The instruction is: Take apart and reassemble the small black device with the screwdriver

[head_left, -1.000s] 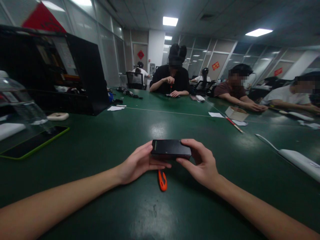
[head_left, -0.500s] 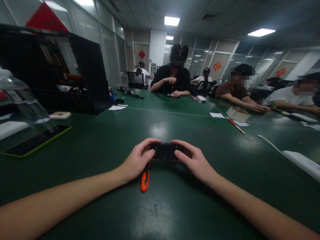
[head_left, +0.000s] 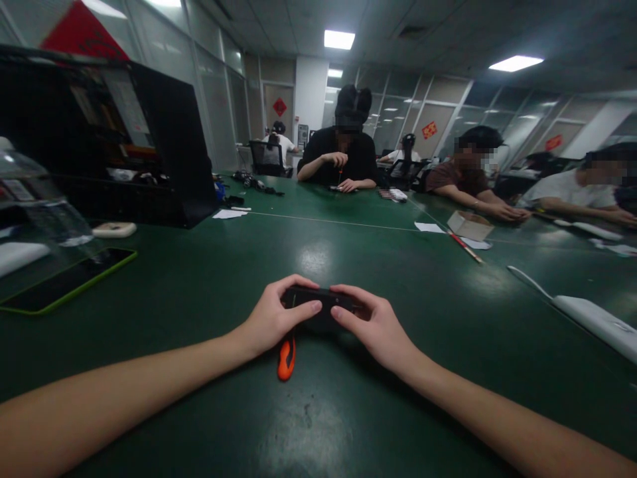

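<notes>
A small black flat device [head_left: 318,300] is held between both hands just above the green table [head_left: 318,411]. My left hand [head_left: 271,318] grips its left end, thumb across the near face. My right hand [head_left: 371,322] grips the right end, fingers curled over the top. An orange-handled tool [head_left: 286,358] lies on the table just under my left hand, its tip hidden beneath the fingers.
A green-cased phone [head_left: 64,282] and a clear plastic bottle [head_left: 34,199] sit at the left, with a black open case [head_left: 114,133] behind. A white flat object [head_left: 592,318] lies at the right. Several people sit at the table's far side, by a small cardboard box [head_left: 470,226].
The black device was turned from lying flat to standing on edge, and both hands closed in around it. The orange tool shifted left beneath my left hand.
</notes>
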{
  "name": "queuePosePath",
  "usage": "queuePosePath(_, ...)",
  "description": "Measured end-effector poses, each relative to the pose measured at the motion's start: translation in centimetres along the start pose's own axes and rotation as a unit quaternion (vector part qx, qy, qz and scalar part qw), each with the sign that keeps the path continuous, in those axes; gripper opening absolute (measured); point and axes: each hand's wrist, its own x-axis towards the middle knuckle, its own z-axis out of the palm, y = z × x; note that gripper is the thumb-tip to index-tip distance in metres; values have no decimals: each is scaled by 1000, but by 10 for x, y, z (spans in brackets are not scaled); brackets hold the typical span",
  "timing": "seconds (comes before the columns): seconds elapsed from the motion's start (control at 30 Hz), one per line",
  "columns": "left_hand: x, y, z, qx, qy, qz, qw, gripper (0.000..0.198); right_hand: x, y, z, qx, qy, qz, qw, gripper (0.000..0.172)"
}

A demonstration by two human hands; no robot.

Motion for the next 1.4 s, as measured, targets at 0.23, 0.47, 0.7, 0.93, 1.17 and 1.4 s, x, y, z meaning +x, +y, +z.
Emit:
queuePosePath(0.23,-1,0,2,6,45,1,999,41,7,-7,-8,-8,-45,52,998,54)
queuePosePath(0.47,2,-2,3,-49,60,-8,997,58,6,-12,-11,31,-147,93,984,47)
queuePosePath(0.7,6,-14,7,-201,-13,-14,979,51,1,-3,9,190,-86,74,975,44)
queuePosePath(0.93,1,-5,6,-145,-39,-17,989,40,2,2,8,167,-128,77,975,46)
queuePosePath(1.17,4,-6,5,-161,-31,-12,986,40,5,7,8,127,-73,33,989,40)
queuePosePath(1.4,5,-6,5,-240,-67,-44,967,36,4,6,13,128,-82,68,986,42)
